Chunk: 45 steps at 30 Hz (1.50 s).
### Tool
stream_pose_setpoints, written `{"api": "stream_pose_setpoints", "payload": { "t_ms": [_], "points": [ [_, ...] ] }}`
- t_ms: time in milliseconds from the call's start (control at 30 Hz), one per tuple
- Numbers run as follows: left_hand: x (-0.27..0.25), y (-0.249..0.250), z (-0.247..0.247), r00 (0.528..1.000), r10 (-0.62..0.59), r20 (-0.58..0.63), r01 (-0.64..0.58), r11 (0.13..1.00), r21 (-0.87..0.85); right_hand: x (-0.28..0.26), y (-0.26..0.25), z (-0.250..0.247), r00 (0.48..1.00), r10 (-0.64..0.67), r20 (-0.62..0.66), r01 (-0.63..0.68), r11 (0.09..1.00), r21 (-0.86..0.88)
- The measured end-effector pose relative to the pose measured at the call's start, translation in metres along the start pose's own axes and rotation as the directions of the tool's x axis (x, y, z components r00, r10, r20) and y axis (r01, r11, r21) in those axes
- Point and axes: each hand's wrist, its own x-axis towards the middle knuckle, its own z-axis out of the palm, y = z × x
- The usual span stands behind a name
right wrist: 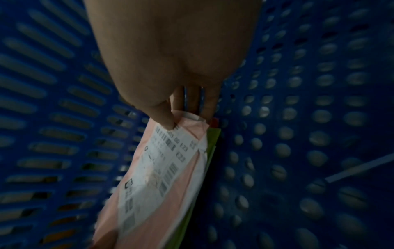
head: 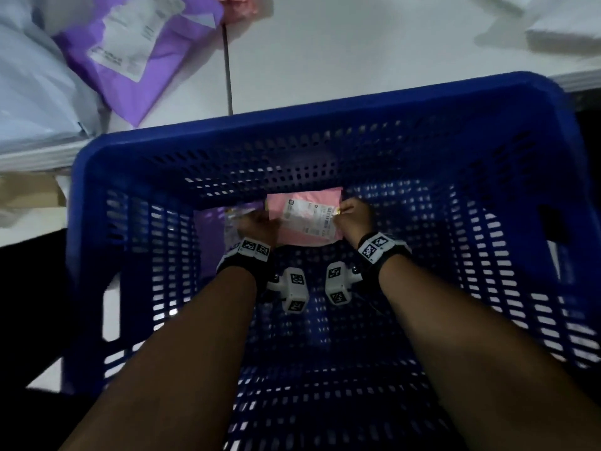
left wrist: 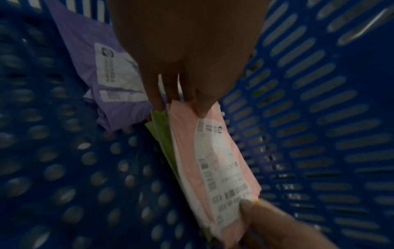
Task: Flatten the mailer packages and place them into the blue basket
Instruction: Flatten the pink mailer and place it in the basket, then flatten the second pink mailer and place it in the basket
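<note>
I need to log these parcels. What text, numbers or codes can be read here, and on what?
"E23", printed twice: white shipping label on the pink mailer.
Barcodes and other print on that label: blurred.
Label on the purple mailer in the basket: unreadable.
Label on the purple mailer on the table: unreadable.

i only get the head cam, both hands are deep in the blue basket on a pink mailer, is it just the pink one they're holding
Observer: No. In the left wrist view a green mailer sits stacked under the pink mailer, and both hands pinch the stack by its ends.
Operator: how is the right hand gripping it
Observer: The right hand has its thumb on top, pressing the white label, with the fingers underneath.
Operator: the purple thing left of it, another mailer?
Observer: Yes, a crumpled purple mailer with its own label, lying on the blue basket floor beside the left hand.
</note>
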Motion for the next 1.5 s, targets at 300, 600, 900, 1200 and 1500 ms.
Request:
{"api": "stream_pose_setpoints", "payload": {
  "t_ms": [300,600,900,1200,1500],
  "points": [
    [0.011,-0.029,0.048,0.669,0.743,-0.028,-0.577,0.542,0.610,-0.006,0.007,0.038,0.562,-0.807,0.181,0.732,0.382,-0.564],
    [0.035,-0.053,0.056,0.667,0.712,0.220,-0.642,0.400,0.654,0.034,0.045,0.047,0.606,-0.692,0.393,0.729,0.285,-0.622],
    [0.026,-0.041,0.052,0.731,0.624,0.278,-0.618,0.432,0.657,0.033,0.037,0.041,0.612,-0.647,0.456,0.739,0.261,-0.622],
    [-0.043,0.091,-0.025,0.768,0.482,0.421,-0.569,0.213,0.794,-0.027,-0.078,-0.035,0.636,-0.420,0.647,0.727,0.047,-0.685],
    [-0.178,0.237,-0.167,0.638,0.697,0.328,-0.588,0.165,0.792,-0.158,-0.263,-0.139,0.481,-0.462,0.745,0.549,-0.504,-0.667]
  ]
}}
